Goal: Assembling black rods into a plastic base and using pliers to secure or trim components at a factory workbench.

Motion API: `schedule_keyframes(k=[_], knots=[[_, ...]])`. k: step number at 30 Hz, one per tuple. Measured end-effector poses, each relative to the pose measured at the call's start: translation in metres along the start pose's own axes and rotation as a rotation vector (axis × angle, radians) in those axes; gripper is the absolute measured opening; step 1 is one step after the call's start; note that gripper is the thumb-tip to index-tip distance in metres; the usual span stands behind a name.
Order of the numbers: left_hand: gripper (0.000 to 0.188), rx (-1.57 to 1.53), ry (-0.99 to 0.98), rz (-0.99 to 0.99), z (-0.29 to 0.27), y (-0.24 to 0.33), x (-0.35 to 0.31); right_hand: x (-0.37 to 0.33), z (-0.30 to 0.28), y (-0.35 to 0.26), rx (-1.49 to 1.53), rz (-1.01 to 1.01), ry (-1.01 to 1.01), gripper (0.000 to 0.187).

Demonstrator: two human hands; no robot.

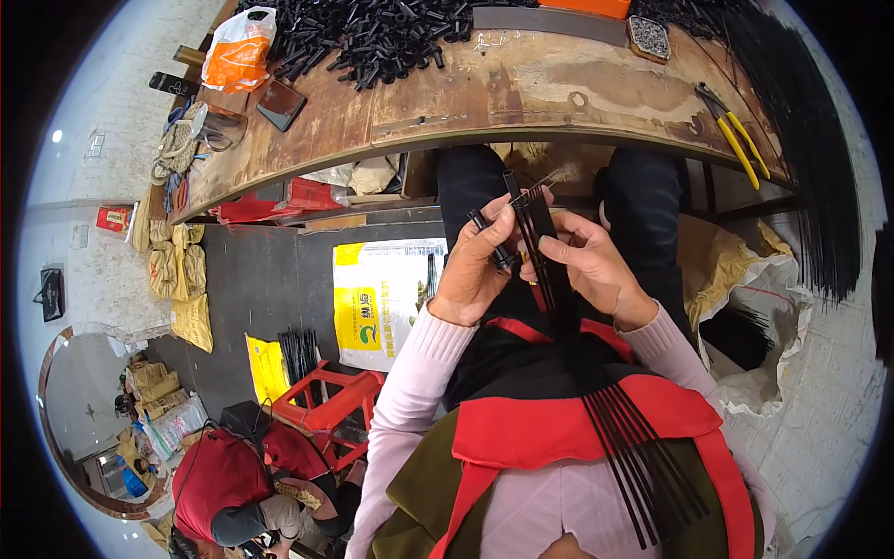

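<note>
My left hand is closed around short black plastic tubes, and its fingertips also meet the upper end of some thin dark rods. My right hand is beside it, thumb and fingers closed on the bundle of long thin black rods. The rods run down across my lap and fan out over a red-and-black apron. A fine pale tuft shows above my fingertips. How the rods and tubes meet between the fingers is partly hidden.
Beyond my knees stands a worn wooden bench bearing a heap of black tubes, yellow-handled pliers, a phone and a metal tin. Rods hang off its right end. A red stool and another person are at lower left.
</note>
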State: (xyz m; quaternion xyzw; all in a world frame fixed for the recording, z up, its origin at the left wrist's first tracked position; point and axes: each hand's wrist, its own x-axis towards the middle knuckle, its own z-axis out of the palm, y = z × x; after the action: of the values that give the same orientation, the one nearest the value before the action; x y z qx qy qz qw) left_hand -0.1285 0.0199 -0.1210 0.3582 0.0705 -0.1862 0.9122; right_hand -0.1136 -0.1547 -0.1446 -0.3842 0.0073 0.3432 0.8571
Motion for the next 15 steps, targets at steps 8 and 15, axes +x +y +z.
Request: schedule_keyframes(k=[8, 15], knots=[[0.040, 0.019, -0.043, -0.019, -0.010, 0.002, -0.007, -0.003, 0.008, -0.005, -0.086, 0.018, -0.035, 0.025], [0.046, -0.138, -0.028, -0.083, 0.002, 0.002, -0.011, -0.011, 0.010, 0.001, -0.178, -0.076, -0.031, 0.020]])
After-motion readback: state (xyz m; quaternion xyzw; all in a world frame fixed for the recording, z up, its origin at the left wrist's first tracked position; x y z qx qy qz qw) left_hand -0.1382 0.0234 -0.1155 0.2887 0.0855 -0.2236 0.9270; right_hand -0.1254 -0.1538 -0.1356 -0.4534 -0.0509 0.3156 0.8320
